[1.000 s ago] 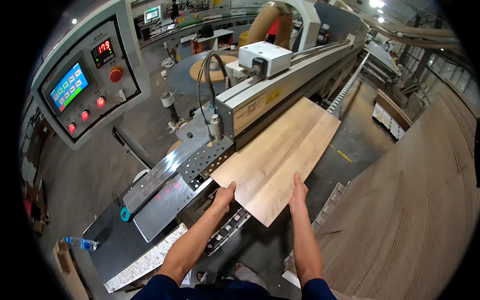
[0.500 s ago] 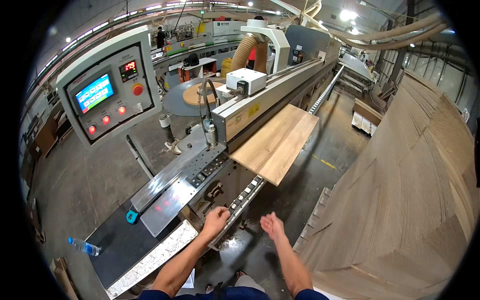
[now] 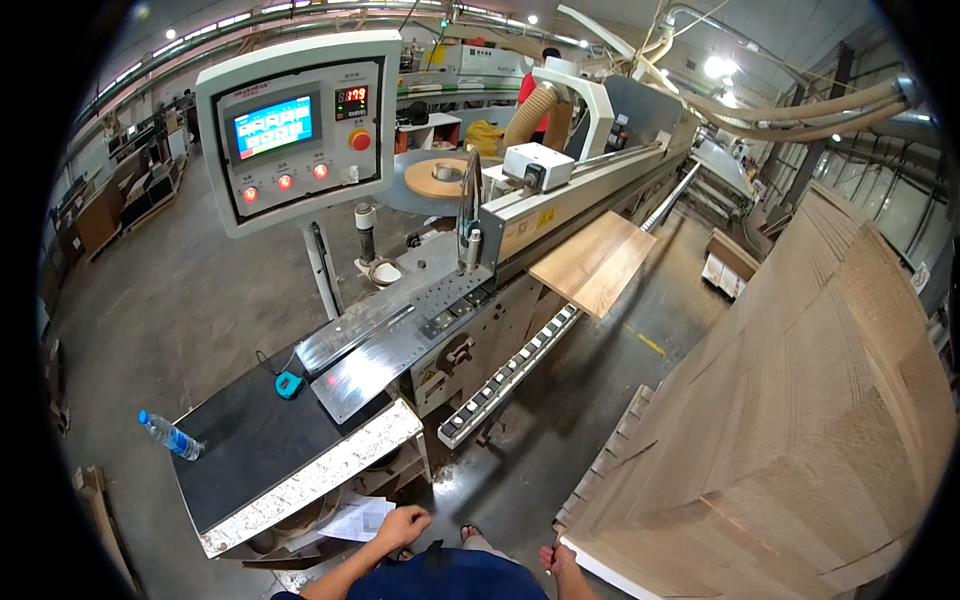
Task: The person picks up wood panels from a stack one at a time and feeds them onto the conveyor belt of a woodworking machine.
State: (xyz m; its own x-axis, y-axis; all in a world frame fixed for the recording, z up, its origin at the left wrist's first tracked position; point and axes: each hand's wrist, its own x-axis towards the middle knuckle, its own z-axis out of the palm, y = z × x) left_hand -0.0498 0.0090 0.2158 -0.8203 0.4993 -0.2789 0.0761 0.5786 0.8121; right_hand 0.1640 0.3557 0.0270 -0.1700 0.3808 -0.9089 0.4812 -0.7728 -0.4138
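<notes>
My left hand [image 3: 405,523] is low in front of me with its fingers curled in and nothing seen in them. Some white paper sheets [image 3: 358,518] lie just beside it, below the black-topped table. My right hand [image 3: 552,558] hangs near the lower edge, fingers loosely closed, close to the corner of a tall stack of wood panels [image 3: 740,430]; I see nothing held. Farther off, a wood-grain panel [image 3: 597,262] sits with one long side under the beam of an edge-banding machine [image 3: 590,190]. Its outer side rests over a roller rail [image 3: 510,378].
A control panel [image 3: 300,130] with a lit screen stands at the left. On the black-topped table [image 3: 255,440] are a teal tape measure [image 3: 289,385] and a water bottle [image 3: 170,437]. A disc with a brown coil [image 3: 437,177] is behind the machine. A person [image 3: 527,88] stands beyond.
Both my hands have drawn back and down toward my body, away from the roller rail. The wood panel has moved farther along the machine. My view has shifted left.
</notes>
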